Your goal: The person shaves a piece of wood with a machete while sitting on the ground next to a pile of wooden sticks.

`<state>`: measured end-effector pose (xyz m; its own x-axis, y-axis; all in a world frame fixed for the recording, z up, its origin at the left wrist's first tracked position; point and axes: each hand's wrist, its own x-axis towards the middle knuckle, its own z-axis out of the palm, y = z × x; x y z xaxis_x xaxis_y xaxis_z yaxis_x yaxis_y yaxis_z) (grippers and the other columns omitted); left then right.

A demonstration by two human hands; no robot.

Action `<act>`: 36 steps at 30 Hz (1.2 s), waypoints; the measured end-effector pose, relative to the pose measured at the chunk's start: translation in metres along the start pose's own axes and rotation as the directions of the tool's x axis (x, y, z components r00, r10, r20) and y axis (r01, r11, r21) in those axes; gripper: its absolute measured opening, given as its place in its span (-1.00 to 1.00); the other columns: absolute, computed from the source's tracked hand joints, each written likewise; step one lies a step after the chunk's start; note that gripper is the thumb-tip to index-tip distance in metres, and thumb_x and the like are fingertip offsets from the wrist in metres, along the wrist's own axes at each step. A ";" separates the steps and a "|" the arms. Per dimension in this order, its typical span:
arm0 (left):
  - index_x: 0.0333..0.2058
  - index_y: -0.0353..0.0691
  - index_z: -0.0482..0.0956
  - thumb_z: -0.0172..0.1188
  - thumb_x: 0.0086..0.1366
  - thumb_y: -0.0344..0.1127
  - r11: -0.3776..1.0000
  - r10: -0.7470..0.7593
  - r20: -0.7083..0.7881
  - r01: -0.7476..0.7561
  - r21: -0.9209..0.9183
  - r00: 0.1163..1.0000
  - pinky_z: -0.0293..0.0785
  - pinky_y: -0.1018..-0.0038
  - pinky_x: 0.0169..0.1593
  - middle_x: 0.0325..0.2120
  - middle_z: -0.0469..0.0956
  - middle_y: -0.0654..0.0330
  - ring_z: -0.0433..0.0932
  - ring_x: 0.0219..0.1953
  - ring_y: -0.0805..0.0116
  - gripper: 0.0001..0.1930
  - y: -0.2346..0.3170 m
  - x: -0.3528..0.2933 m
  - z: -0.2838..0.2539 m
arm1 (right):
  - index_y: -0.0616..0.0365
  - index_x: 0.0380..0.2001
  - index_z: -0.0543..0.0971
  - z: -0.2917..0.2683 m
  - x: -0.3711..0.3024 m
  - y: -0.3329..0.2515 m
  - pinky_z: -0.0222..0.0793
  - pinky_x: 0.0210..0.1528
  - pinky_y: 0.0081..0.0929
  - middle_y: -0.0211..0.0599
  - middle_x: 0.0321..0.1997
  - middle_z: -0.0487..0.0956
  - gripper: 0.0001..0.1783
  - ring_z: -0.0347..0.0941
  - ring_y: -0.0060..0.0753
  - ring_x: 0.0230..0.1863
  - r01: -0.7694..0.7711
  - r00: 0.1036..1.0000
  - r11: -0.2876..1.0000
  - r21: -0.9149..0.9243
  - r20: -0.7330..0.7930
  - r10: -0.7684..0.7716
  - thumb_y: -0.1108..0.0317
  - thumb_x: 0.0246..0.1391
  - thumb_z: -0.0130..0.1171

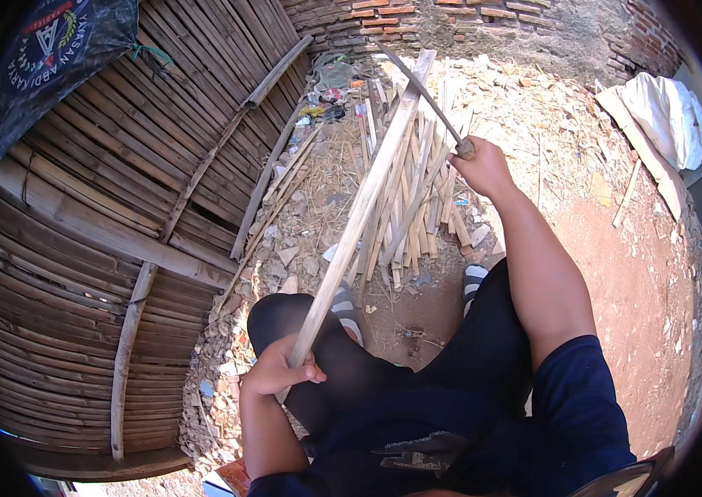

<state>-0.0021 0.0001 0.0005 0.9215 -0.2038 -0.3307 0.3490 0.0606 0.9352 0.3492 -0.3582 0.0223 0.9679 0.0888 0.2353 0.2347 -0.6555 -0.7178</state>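
Note:
My left hand (282, 370) is closed round the near end of a long pale wooden strip (359, 209), above my left knee. The strip slants away from me, its far end over a heap of cut wood. In my right hand (484, 168) is the handle of a machete (424, 93) with a long, narrow dark blade. That blade points up and to the left and crosses the strip near its far end; whether the two touch I cannot tell. Beneath them lies the pile of wooden strips (426, 195), heaped on the ground in front of my feet.
A bamboo slat wall (111, 166) stands along the left, with a dark printed banner (61, 50) over its top. Rubble and straw cover the ground up to a brick wall (384, 18). At right, a white sack (666, 116) rests on a board (637, 149).

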 end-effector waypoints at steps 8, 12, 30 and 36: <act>-0.14 -0.35 0.45 0.47 0.21 -0.29 0.988 0.067 0.047 -0.060 -0.140 0.997 0.69 0.33 -0.13 -0.43 0.56 0.22 0.73 -0.26 0.21 -0.59 -0.004 0.006 0.001 | 0.08 -0.49 0.53 0.020 -0.057 -0.049 0.47 -0.30 -0.06 -0.19 -0.53 0.56 -0.82 0.57 0.05 -0.38 0.712 0.680 0.693 -0.109 0.349 -0.644 0.39 -0.28 0.28; -0.16 -0.34 0.45 0.47 0.20 -0.33 0.994 0.059 0.051 -0.054 -0.097 0.997 0.68 0.33 -0.12 -0.42 0.58 0.24 0.73 -0.26 0.22 -0.62 0.001 0.008 0.002 | 0.07 -0.49 0.53 0.015 -0.044 -0.046 0.46 -0.29 -0.03 -0.18 -0.52 0.57 -0.81 0.56 0.06 -0.40 0.700 0.698 0.700 -0.138 0.341 -0.630 0.38 -0.28 0.29; -0.19 -0.32 0.41 0.52 0.15 -0.33 1.000 0.000 0.030 0.001 -0.030 1.000 0.72 0.29 -0.19 -0.42 0.58 0.14 0.74 -0.29 0.15 -0.57 -0.003 0.006 -0.001 | 0.12 -0.38 0.59 0.013 -0.055 -0.062 0.48 -0.22 -0.04 -0.10 -0.46 0.62 -0.74 0.58 0.13 -0.30 0.725 0.629 0.668 -0.168 0.556 -0.543 0.28 -0.17 0.37; -0.15 -0.35 0.42 0.48 0.18 -0.39 0.996 -0.090 -0.059 0.091 0.015 0.994 0.73 0.29 -0.20 -0.40 0.58 0.15 0.74 -0.27 0.14 -0.59 0.006 0.008 0.007 | 0.16 -0.19 0.64 0.022 0.004 -0.004 0.50 -0.09 -0.09 0.05 -0.30 0.66 -0.64 0.61 0.13 -0.18 0.023 0.986 1.000 0.005 0.168 -0.024 0.12 0.07 0.34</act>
<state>0.0058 -0.0084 0.0043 0.8947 -0.1499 -0.4207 0.4290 0.0268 0.9029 0.3538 -0.3384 0.0112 0.9634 0.2291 0.1388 0.2576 -0.6495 -0.7154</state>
